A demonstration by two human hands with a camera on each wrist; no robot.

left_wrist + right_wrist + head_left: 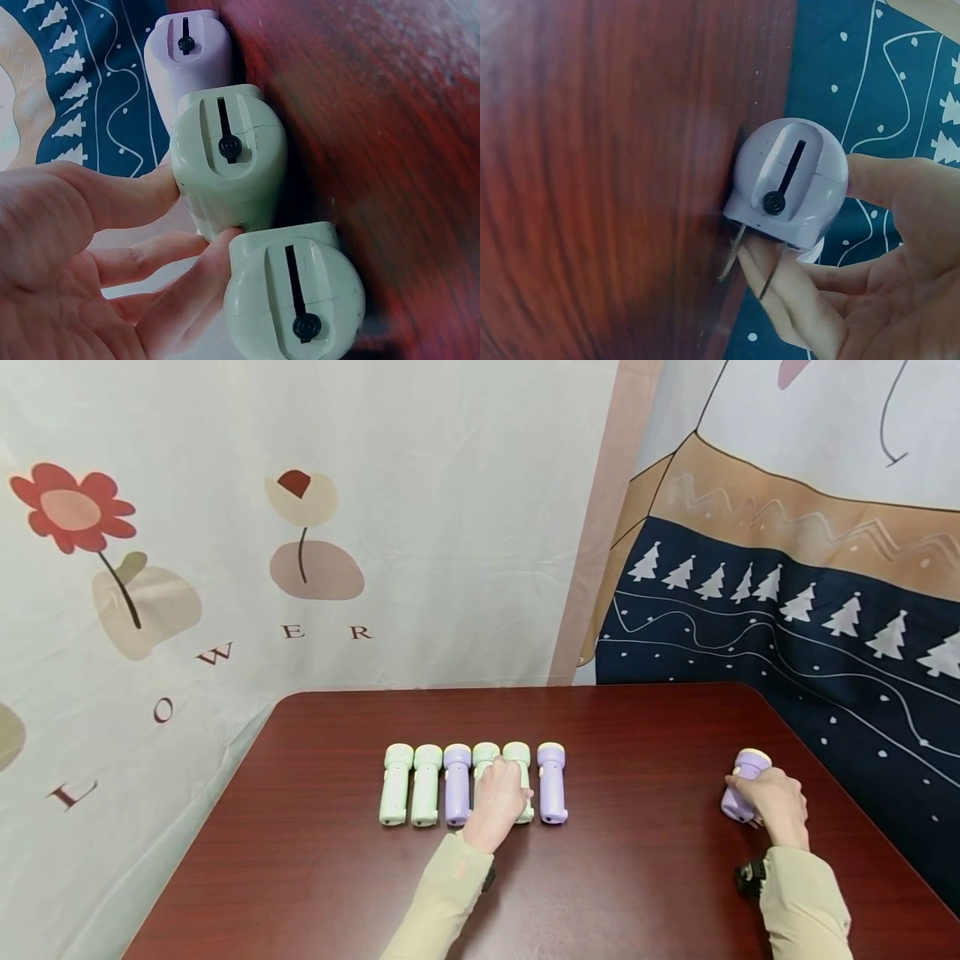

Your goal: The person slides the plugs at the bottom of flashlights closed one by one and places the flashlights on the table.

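Several flashlights stand in a row on the table, green and purple, heads away from me. My left hand [497, 797] grips the green flashlight [232, 165] second from the right, thumb on one side and fingers on the other. Its neighbours are a purple flashlight [552, 785] at the row's right end and another green flashlight [296, 292], partly hidden by the hand in the head view. At the table's right side, my right hand [774, 802] holds a second purple flashlight [791, 184], tilted slightly. Two thin metal prongs [769, 274] stick out from its tail end.
Left of my left hand lie two green flashlights, the outer one [396, 785] and the inner one [427, 785], then a purple flashlight [457, 785]. The dark red wooden table [637, 860] ends at patterned curtains [450, 527] behind and on the right.
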